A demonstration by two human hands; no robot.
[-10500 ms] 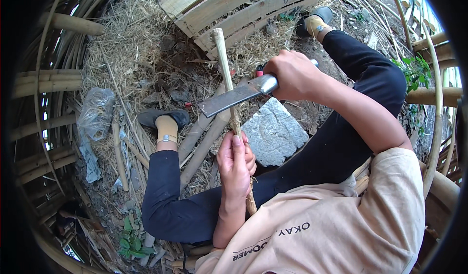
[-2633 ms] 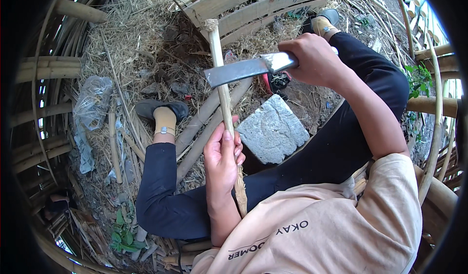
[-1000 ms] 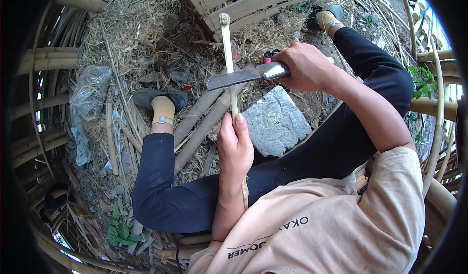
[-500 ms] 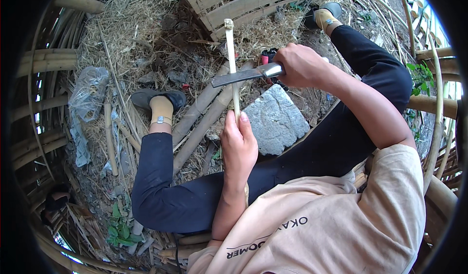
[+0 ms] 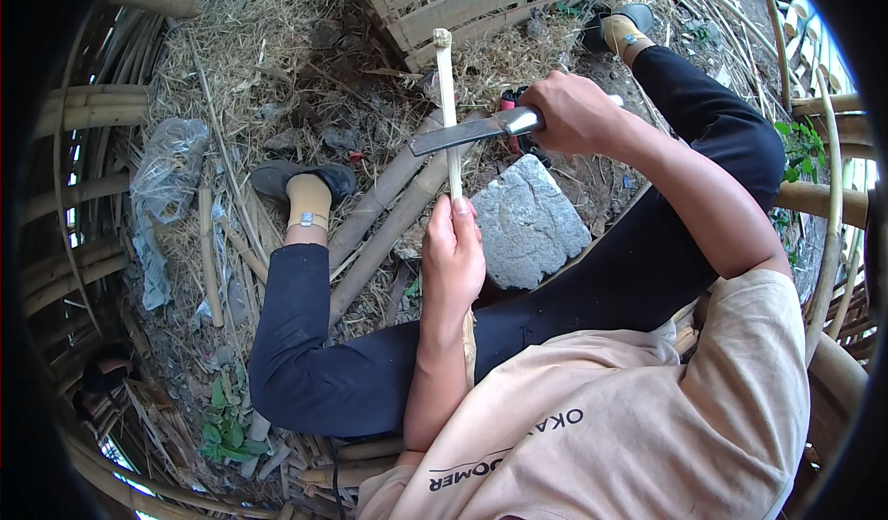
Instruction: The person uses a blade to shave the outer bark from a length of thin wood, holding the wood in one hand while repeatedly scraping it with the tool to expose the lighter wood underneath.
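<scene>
Between your bent legs (image 5: pixel 294 335), pale wooden stick (image 5: pixel 447 76) pointing away from you, knobbed end foremost. Your left hand (image 5: pixel 453 253) wrapped round stick, thumb laid along it. Your right hand (image 5: pixel 575 113) clenched round handle of knife (image 5: pixel 462 135), its flat metal blade crossing stick beyond left hand. Grey stone block (image 5: pixel 524 227) just right of left hand; bamboo poles (image 5: pixel 393 229) lying slantwise on left; slatted wooden crate (image 5: pixel 499 11) farther ahead.

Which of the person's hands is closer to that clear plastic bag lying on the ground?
Left. The left hand grips the pale stick, to the right of the plastic bag; the right hand, gripping the bladed tool, is farther to the right.
</scene>
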